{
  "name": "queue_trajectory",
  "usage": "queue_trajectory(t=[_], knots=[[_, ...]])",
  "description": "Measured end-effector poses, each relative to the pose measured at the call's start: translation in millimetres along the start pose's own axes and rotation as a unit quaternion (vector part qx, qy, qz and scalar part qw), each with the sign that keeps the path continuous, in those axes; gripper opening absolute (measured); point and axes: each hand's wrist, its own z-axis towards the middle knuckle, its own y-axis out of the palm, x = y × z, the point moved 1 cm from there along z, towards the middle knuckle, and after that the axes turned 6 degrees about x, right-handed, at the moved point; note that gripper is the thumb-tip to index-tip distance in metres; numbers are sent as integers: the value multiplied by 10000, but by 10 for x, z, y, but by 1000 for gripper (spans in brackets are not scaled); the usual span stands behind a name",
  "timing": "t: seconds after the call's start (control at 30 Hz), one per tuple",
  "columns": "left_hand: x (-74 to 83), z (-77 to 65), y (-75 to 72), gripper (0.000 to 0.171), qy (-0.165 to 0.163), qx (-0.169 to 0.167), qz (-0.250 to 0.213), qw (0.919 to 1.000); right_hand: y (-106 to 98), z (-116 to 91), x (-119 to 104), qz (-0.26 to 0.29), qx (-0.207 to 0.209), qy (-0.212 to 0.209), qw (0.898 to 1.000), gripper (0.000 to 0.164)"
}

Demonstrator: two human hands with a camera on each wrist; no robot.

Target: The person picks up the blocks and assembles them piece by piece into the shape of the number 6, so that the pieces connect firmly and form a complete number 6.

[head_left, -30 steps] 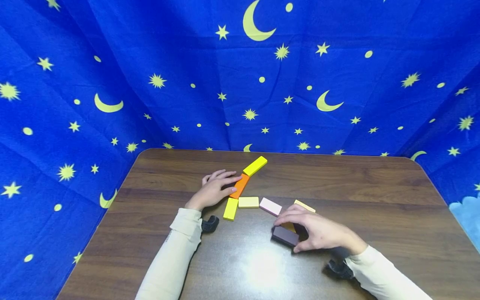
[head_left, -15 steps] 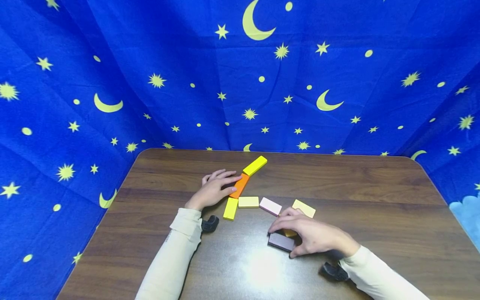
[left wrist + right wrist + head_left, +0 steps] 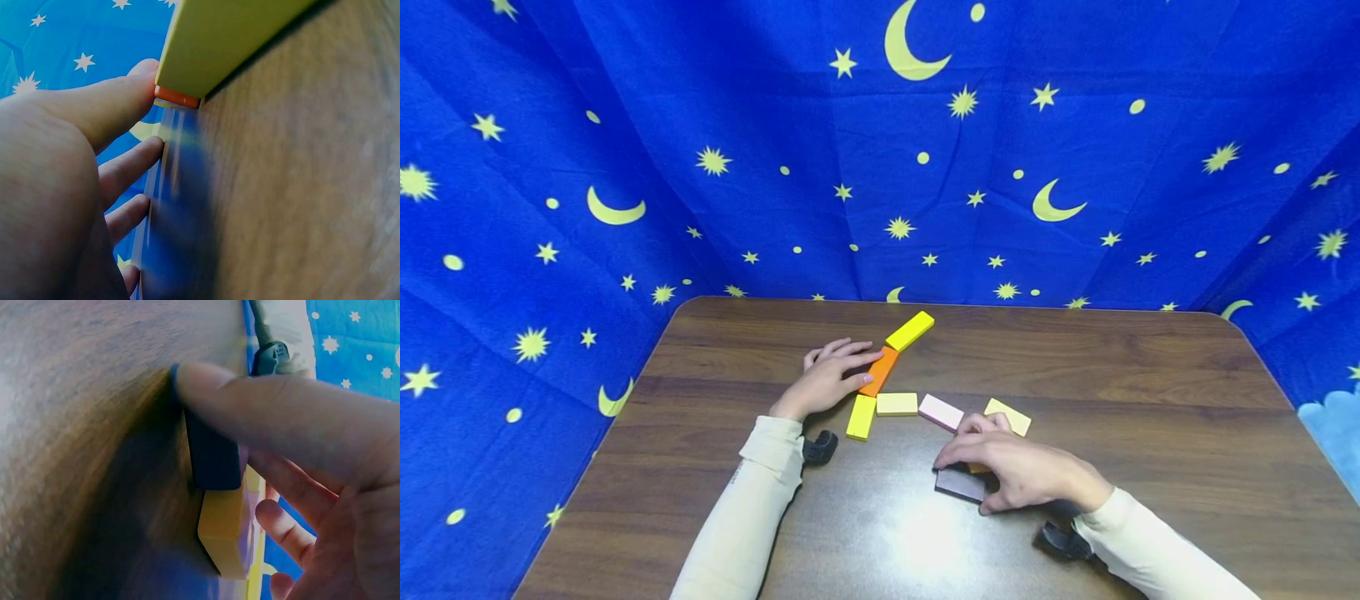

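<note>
My left hand [image 3: 826,385] rests at the left side of an orange block [image 3: 880,371], its thumb and index finger touching it. In the left wrist view its other fingers are extended, and a yellow block [image 3: 225,44] looms in front of the orange one. With thumb and index finger my right hand [image 3: 1030,471] pinches a dark block [image 3: 958,485] lying low at the table. Beside that block is an amber-orange block [image 3: 222,531], mostly hidden under the hand in the head view. Just beyond the right fingers lie a pink block [image 3: 941,412] and a pale yellow block [image 3: 1009,415].
A bright yellow block [image 3: 911,332] meets the orange block's far end; another yellow block [image 3: 861,417] lies at its near end. A cream block [image 3: 897,404] sits between that and the pink one. A blue star-patterned curtain [image 3: 820,125] stands behind the wooden table [image 3: 1150,400].
My right hand has shifted slightly left and towards me, with the dark block. More of the pale yellow block behind it now shows. The left hand has stayed still.
</note>
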Motion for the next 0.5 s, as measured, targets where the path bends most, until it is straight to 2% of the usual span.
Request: queue_trajectory(t=[0.13,0.3,0.5], knots=[[-3,3,0,46,20,18,-4,10000,-11,-25,10,-7,100,9,9999,69],[-11,8,5,46,23,2,26,10000,-19,-45,10,-31,209,-214,9995,59],[-10,6,8,46,-29,-18,40,10000,-25,-53,-7,-118,218,-376,9990,56]])
